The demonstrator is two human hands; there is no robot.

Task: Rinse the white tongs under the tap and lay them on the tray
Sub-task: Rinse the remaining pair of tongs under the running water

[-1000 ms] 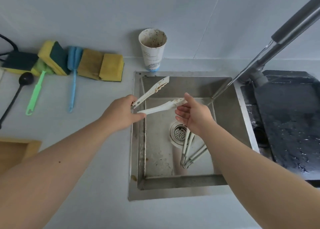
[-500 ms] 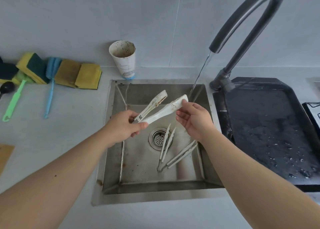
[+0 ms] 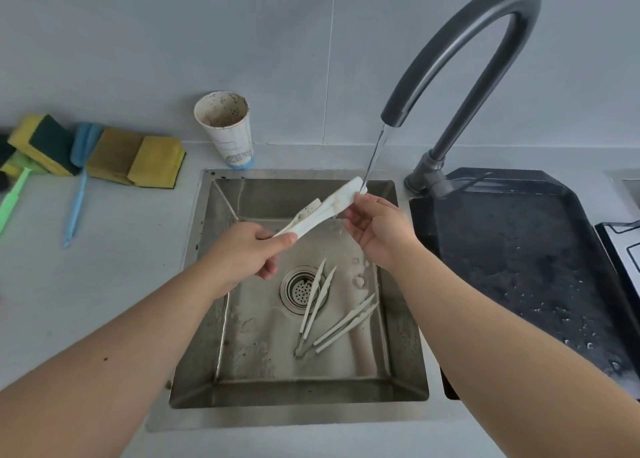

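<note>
Stained white tongs [image 3: 329,208] slant up, tips under the running tap [image 3: 398,104], left of the dark tray [image 3: 519,250].

- Pale grey countertop [image 3: 86,284], with a steel sink [image 3: 277,419] set into it.
- Stained paper cup [image 3: 227,128], upright behind the sink.
- Yellow-green sponges [image 3: 138,160], a blue brush [image 3: 78,198] and a green brush [image 3: 14,194] at the far left.
- Wet black tray [image 3: 519,250], just right of the sink.
</note>
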